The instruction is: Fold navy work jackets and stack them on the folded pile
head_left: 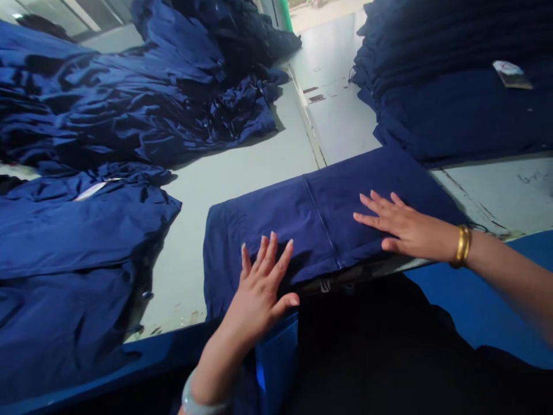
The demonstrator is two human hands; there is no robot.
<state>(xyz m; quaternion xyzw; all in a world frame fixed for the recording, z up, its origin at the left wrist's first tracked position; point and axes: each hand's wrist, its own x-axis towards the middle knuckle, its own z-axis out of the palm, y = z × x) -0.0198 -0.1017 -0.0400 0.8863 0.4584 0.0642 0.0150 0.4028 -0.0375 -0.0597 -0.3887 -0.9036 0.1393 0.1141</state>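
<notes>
Plainly, both hands are released, palms down and fingers spread over the folded navy garment [276, 207]. The left hand [261, 279] reaches over its near edge, left of the middle, with the thumb pointing right; the right hand [400, 227] lies over the right half, fingers pointing left. Whether the palms press on the cloth or sit just above it, I cannot tell. A pale bangle [201, 399] circles the left wrist and a gold bracelet [463, 246] the right.

The garment lies flat along the near edge of the pale surface [254, 164], slightly aslant, with a seam-like line [322, 222] (it could be a zip) running between the hands. Left of it, apart, lies another navy garment [73, 230] with a white tag [93, 190] near its top. Behind that spreads a loose, crumpled heap of navy cloth [151, 92]. To the right, just behind the folded garment, rises a tall navy stack [453, 115], a small printed label [512, 75] on its front.
</notes>
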